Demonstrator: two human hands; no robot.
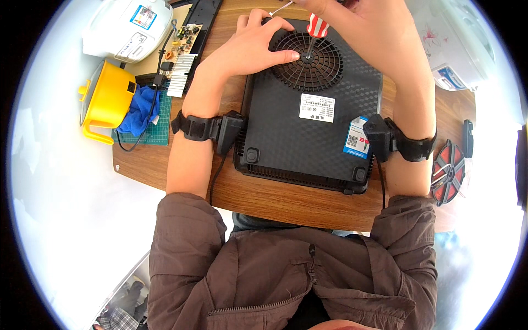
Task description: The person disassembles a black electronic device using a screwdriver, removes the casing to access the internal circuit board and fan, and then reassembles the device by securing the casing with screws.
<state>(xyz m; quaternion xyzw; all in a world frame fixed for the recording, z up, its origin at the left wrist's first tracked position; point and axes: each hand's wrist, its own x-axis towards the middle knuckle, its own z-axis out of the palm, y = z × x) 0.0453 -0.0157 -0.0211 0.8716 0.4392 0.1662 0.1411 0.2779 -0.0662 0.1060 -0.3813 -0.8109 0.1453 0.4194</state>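
A flat black appliance, which looks like an induction cooker (286, 137), lies bottom up on the wooden table with its round vent grille (324, 71) at the far end. A screwdriver (317, 27) with a red and white handle stands nearly upright, its tip at the middle of the grille. My right hand (368, 27) is closed around the top of its handle; most of those fingers are cut off by the upper edge. My left hand (242, 49) is spread over the far left corner, thumb on the grille beside the screwdriver tip. A thin white strip (281, 9) shows between the hands.
At the left are a white appliance (124, 33), a yellow pot (107, 99), a blue cloth (140, 113) on a green mat (159, 135), and a circuit board (179, 60) with a metal heat sink. A red and black coil disc (450, 171) and a white container (459, 44) stand right.
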